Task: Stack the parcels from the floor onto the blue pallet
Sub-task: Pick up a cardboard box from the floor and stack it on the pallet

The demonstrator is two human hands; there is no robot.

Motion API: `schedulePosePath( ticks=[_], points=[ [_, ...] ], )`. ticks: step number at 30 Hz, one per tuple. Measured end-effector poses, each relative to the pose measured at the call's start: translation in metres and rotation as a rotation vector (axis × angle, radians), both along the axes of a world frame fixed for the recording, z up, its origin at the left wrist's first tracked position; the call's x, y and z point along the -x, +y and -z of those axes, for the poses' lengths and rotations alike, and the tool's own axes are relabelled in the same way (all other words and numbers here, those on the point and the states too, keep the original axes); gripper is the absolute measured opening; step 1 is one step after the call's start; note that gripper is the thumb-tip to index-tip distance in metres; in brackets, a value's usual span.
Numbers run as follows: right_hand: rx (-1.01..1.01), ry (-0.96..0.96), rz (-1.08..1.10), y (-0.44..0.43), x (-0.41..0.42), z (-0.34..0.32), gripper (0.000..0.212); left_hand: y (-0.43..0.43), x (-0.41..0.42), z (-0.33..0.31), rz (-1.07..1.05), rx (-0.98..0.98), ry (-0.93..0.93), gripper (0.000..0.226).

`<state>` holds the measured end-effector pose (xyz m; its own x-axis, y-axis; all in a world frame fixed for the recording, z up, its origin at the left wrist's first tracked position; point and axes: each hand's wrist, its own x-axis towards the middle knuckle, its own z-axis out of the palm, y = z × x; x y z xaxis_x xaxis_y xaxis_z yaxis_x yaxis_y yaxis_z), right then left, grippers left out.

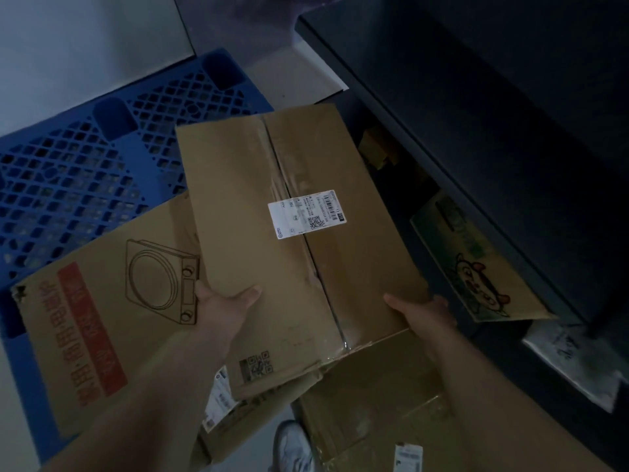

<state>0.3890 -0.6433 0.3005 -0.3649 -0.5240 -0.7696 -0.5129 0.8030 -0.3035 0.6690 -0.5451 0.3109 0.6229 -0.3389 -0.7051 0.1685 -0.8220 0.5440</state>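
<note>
The left hand [223, 299] is clasping the near left edge of a large plain brown cardboard parcel [299, 233]. Its thumb is lying flat across the top face and its fingers are wrapping out of sight round the side. The right hand [423, 312] is gripping the near right edge the same way, thumb on top and fingers hidden behind the edge. Both bare forearms are reaching forward and slightly inward from the bottom of the view.

The parcel is showing a taped centre seam, creased and dented board, and a white shipping label [307, 213] stuck across the seam. Its far left corner is sitting over the blue plastic lattice pallet [78, 165]. Whether it is resting on anything I cannot tell.

A flat brown cardboard parcel printed with a cooker outline and a red band [98, 321] is lying on the pallet's near part, just beside the left hand. Another brown cardboard box [377, 407] is lying below the held one. A cardboard box with a cartoon animal [476, 267] is leaning under a dark cabinet [493, 97].
</note>
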Motion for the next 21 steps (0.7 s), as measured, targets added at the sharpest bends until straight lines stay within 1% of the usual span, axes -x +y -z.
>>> schedulePosePath(
  ticks=[2,6,9,11,13,15,16,18,21],
  points=[
    [0.039,-0.093,0.059,0.001,0.004,0.003,0.107,-0.005,0.008,0.001,-0.028,0.034,0.023,0.100],
    [0.150,-0.101,0.049,-0.025,0.013,-0.004,0.107,-0.015,0.042,0.006,-0.074,0.029,0.111,0.083],
    [0.156,-0.090,0.010,-0.047,0.025,-0.010,0.115,-0.022,0.069,0.015,-0.116,-0.002,0.182,0.083],
    [0.130,-0.079,-0.027,-0.054,0.029,-0.013,0.118,-0.027,0.087,0.019,-0.096,-0.018,0.200,0.084],
    [0.109,-0.090,-0.052,-0.054,0.030,-0.012,0.113,-0.033,0.104,0.019,-0.078,-0.051,0.253,0.080],
    [0.118,-0.101,-0.047,-0.049,0.031,-0.009,0.108,-0.039,0.115,0.018,-0.116,-0.080,0.316,0.073],
    [0.131,-0.103,-0.042,-0.047,0.031,-0.007,0.108,-0.042,0.116,0.018,-0.140,-0.077,0.331,0.073],
    [0.140,-0.112,-0.030,-0.046,0.032,-0.006,0.114,-0.047,0.108,0.019,-0.147,-0.076,0.315,0.083],
    [0.132,-0.113,-0.028,-0.050,0.033,-0.007,0.119,-0.050,0.093,0.023,-0.065,-0.069,0.216,0.105]
  ],
)
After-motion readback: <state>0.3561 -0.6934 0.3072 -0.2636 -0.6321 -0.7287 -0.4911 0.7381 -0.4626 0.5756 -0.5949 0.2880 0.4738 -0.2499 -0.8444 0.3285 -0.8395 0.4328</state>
